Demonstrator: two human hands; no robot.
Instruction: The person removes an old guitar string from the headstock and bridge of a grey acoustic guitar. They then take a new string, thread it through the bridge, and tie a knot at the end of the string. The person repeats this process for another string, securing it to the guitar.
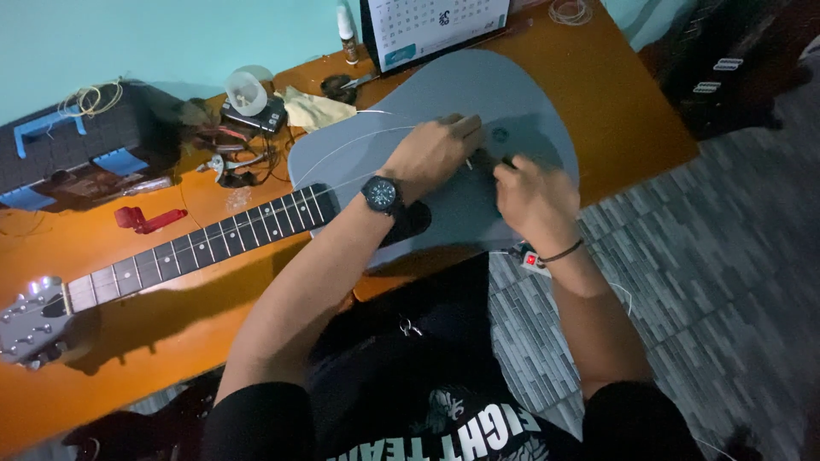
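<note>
Grey acoustic guitar [444, 213] lies flat on the orange table [615, 111], headstock [30, 320] far left of the body, red string winder [147, 218] just above the neck. Your left hand [431, 152] is pressed on the body near the bridge, fingers pinching a thin string [342, 147]. Your right hand [534, 195] is curled at the bridge; its grip can't be made out.

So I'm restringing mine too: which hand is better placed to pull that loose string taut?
Probably the left hand: it lies where the loose string ends on the guitar body, while the right hand works at the bridge.
</note>
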